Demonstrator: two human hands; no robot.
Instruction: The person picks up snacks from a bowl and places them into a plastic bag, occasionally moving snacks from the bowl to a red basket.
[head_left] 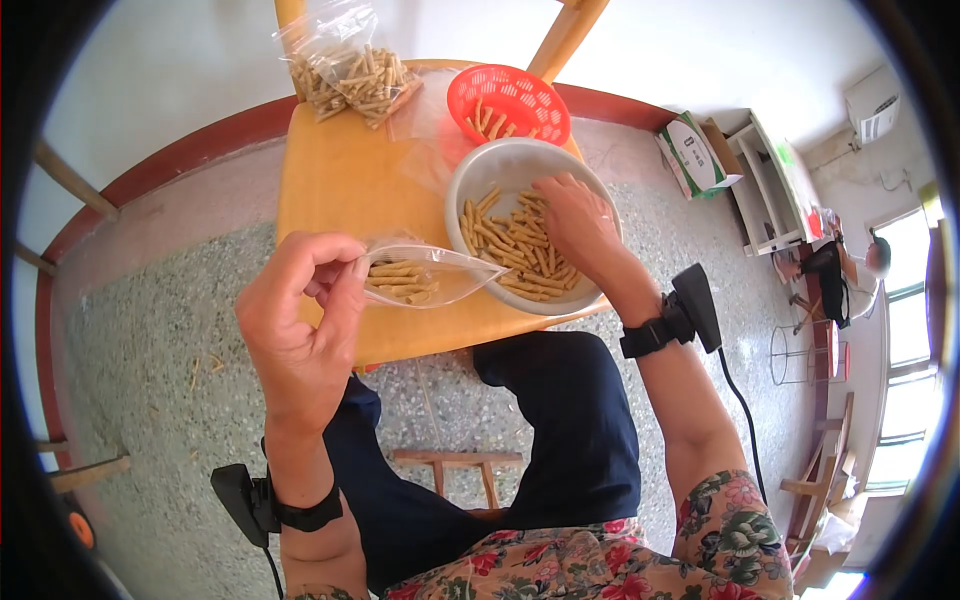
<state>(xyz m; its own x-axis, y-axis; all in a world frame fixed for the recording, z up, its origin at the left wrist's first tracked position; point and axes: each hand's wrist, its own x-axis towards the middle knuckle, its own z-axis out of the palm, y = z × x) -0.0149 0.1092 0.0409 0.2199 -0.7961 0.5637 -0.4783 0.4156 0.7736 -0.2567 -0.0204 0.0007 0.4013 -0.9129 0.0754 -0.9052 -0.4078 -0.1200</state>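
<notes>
My left hand [310, 300] pinches the edge of a clear zip bag [440, 262], which gapes open and holds several tan sticks [400, 278]. The bag's far corner reaches over the near left rim of a grey bowl [458, 180]. More tan sticks [520, 245] lie heaped in this bowl. My right hand [578, 222] is inside the bowl at its right side, over the sticks. Its fingers point down and their tips are partly hidden, so I cannot make out whether they hold a stick.
The bowl stands on a yellow wooden chair seat [350, 200]. Behind it is a red basket [508, 90] with a few sticks. A filled clear bag [365, 85] lies at the back left. A box [690, 155] and a seated person [850, 275] are at the right.
</notes>
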